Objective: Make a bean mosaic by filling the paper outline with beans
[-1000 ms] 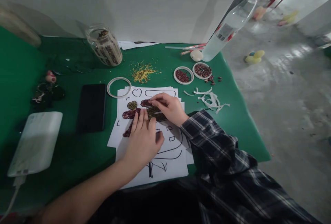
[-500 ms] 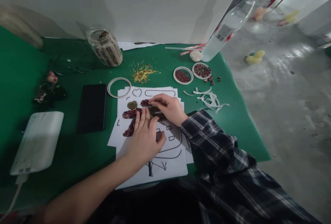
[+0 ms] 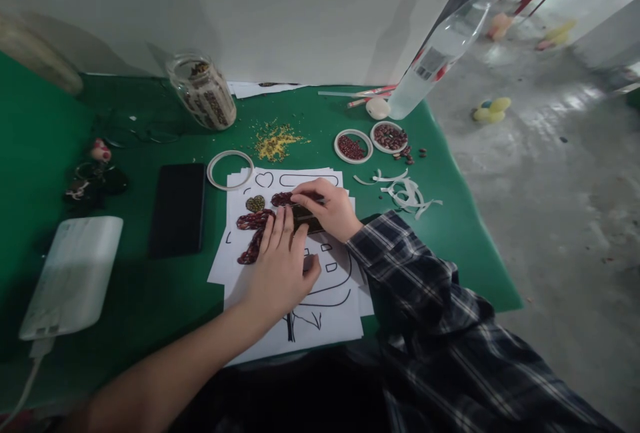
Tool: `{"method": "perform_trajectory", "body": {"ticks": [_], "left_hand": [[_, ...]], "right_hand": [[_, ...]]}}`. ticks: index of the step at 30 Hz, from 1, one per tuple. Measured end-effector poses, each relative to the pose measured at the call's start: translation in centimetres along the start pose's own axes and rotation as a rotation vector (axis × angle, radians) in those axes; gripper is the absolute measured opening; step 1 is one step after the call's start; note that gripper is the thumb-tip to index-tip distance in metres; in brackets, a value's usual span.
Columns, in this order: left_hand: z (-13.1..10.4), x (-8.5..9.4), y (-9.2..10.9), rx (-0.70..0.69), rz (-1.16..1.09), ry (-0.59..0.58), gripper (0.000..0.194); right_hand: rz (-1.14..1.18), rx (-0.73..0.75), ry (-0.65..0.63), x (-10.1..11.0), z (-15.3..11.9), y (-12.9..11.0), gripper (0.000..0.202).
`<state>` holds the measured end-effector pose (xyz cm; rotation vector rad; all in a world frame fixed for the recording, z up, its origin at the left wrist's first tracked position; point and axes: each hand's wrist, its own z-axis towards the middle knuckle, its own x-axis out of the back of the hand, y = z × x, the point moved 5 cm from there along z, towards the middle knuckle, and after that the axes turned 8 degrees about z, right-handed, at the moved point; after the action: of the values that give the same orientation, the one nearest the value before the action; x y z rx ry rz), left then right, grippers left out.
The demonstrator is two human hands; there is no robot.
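Under both my hands lies a white paper sheet (image 3: 345,326) with black line drawings, parts of which are filled with dark red beans (image 3: 254,220). A heart filled with green beans (image 3: 255,204) sits near the sheet's upper left. My left hand (image 3: 280,270) rests flat on the drawing with its fingers stretched out, covering part of the bean-filled shape. Just right of it, my right hand (image 3: 330,210) pinches thumb and forefinger together at the upper bean-filled strip. Whatever is between those fingertips is too small to make out.
Beyond the sheet are two lids of beans (image 3: 353,146), white peeled strips (image 3: 407,193), scattered yellow and green bits (image 3: 275,143), a white ring (image 3: 231,170), a glass jar (image 3: 203,93) and a plastic bottle (image 3: 435,63). A phone (image 3: 177,210) and power bank (image 3: 75,276) lie left.
My right hand has shifted very slightly to the right and up over the bean-filled strip, still pinched. The left hand stays in nearly the same place.
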<state>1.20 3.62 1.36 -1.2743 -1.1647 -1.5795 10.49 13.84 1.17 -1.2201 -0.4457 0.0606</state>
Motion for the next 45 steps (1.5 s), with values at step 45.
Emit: {"method": "perform_trajectory", "body": {"ticks": [45], "left_hand": [[0.2, -0.4, -0.1, -0.022, -0.025, -0.038, 0.055]], "right_hand": [[-0.041, -0.016, -0.206, 0.7, 0.4, 1.0, 0.021]]}}
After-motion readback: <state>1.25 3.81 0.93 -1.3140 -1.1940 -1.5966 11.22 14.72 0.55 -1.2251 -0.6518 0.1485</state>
